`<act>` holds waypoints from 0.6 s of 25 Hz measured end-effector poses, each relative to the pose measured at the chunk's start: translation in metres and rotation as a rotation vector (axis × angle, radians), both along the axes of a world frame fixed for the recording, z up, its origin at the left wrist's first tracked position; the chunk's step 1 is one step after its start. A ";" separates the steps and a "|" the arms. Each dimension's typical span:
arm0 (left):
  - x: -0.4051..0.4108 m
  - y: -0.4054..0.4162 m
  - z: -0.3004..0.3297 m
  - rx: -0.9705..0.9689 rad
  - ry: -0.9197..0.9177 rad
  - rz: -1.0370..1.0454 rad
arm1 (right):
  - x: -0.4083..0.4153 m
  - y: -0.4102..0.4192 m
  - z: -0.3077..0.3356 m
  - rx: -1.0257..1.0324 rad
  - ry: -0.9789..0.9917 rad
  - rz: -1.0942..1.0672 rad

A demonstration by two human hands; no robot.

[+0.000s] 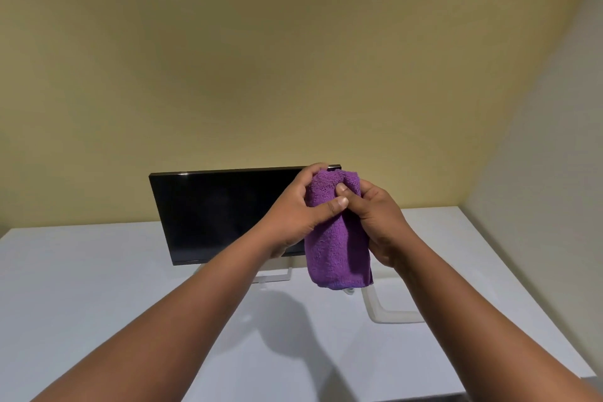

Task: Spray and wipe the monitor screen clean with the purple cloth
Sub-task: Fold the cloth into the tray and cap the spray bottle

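Observation:
The dark monitor (215,212) stands at the back of the white table (98,287), its screen off. In front of its right part, both hands hold the folded purple cloth (336,248) up in the air. My left hand (300,209) grips the cloth's upper left side, thumb across the front. Gripping the right side is my right hand (375,215), its thumb pressing on the cloth near the top. The cloth's lower end hangs free below the hands. The monitor's right edge is hidden behind the hands and cloth. No spray bottle is in view.
The monitor's pale stand (274,276) rests on the table under the screen. A clear, angular object (388,310) lies on the table to the right, partly behind my right forearm. A yellow wall (261,59) rises behind, and the table's right edge runs along a pale side wall.

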State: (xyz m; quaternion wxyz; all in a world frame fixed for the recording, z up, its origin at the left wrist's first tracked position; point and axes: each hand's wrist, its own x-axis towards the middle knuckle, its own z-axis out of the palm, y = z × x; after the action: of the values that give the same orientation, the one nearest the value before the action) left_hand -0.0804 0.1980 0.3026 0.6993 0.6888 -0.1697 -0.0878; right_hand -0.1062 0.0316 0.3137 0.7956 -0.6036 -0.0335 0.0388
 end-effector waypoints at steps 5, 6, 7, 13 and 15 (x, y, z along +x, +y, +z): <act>0.010 -0.005 0.006 0.053 0.102 -0.040 | 0.003 -0.015 -0.010 0.009 0.016 -0.028; 0.013 -0.005 0.004 0.066 0.123 -0.057 | 0.005 -0.017 -0.012 0.015 0.020 -0.028; 0.017 -0.007 0.003 0.070 0.145 -0.069 | 0.007 -0.018 -0.014 0.018 0.028 -0.026; 0.047 -0.003 0.000 -0.070 0.286 -0.107 | 0.015 -0.035 -0.043 -0.108 0.216 0.230; 0.059 -0.001 -0.006 -0.090 0.303 -0.100 | 0.016 -0.030 -0.061 -0.047 0.273 0.229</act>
State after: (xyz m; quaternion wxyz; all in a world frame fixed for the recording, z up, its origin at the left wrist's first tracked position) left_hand -0.0213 0.1972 0.2968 0.7417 0.6264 -0.1003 -0.2178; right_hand -0.0899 0.0011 0.2522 0.7688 -0.6034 0.0072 0.2117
